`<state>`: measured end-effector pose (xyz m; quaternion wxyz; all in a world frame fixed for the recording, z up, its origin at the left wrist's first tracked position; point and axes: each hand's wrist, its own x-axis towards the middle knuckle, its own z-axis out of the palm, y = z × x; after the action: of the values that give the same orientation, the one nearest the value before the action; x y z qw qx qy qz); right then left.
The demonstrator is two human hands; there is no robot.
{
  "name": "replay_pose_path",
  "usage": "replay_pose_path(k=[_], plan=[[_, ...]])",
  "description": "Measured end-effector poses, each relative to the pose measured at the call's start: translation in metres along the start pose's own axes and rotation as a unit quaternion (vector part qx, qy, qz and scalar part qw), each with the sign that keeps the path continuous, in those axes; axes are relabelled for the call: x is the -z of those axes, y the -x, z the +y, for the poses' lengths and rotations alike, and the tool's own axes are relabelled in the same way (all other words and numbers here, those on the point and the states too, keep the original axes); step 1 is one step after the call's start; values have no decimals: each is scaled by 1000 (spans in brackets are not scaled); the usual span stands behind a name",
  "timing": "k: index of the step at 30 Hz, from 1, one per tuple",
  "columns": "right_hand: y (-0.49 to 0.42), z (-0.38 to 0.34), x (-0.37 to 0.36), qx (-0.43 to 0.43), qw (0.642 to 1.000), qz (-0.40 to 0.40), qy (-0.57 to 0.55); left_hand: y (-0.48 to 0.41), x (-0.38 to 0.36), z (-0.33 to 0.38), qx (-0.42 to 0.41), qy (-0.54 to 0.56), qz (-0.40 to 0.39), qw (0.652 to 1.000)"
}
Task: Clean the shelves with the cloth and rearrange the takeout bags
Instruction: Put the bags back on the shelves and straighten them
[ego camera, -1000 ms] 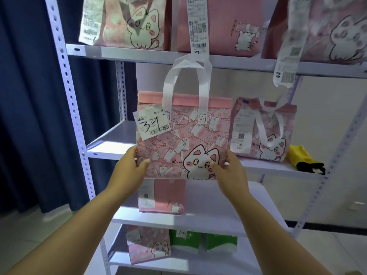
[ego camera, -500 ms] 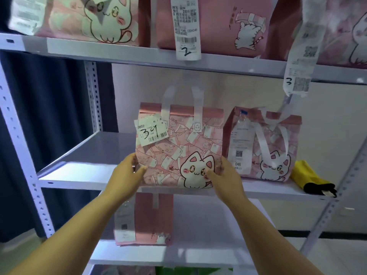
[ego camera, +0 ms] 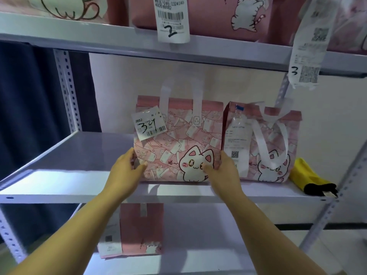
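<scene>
A pink cat-print takeout bag [ego camera: 178, 139] with a label marked 34 stands upright on the middle shelf [ego camera: 69, 155]. My left hand [ego camera: 127, 171] grips its lower left corner, thumb on the front. My right hand [ego camera: 224, 171] holds its lower right edge, thumb on the cat drawing. A second pink cat bag [ego camera: 264, 147] stands right beside it, touching or nearly so. A yellow and black cloth [ego camera: 309, 179] lies at the shelf's right end.
Pink bags with hanging receipts marked 2 [ego camera: 171, 18] and 3 [ego camera: 306, 48] sit on the shelf above. Another pink bag [ego camera: 139, 229] stands on the shelf below. A perforated upright [ego camera: 68, 90] and a dark curtain are at the left.
The bag marked 34 went from held in front of the shelf to standing on the middle shelf beside the second bag. Both hands stayed on its lower corners. The view moved closer.
</scene>
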<state>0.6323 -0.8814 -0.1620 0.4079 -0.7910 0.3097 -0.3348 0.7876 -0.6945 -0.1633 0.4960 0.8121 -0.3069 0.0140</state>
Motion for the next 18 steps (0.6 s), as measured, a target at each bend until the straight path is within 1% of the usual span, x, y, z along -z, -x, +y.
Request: replay_pose_path(k=[3, 6, 11, 15, 18], plan=[[6, -6, 2, -1, 1000, 25, -2, 5, 5, -2, 8, -4, 0, 1000], [22, -14, 6, 18, 999, 51, 1, 15, 15, -3, 24, -10, 15, 1000], [62, -31, 10, 49, 995, 89, -16, 45, 36, -3, -11, -10, 29, 999], [105, -32, 5, 49, 994, 92, -44, 82, 53, -8, -25, 20, 19, 999], [141, -26, -4, 46, 995, 75, -50, 114, 59, -20, -26, 26, 1, 999]])
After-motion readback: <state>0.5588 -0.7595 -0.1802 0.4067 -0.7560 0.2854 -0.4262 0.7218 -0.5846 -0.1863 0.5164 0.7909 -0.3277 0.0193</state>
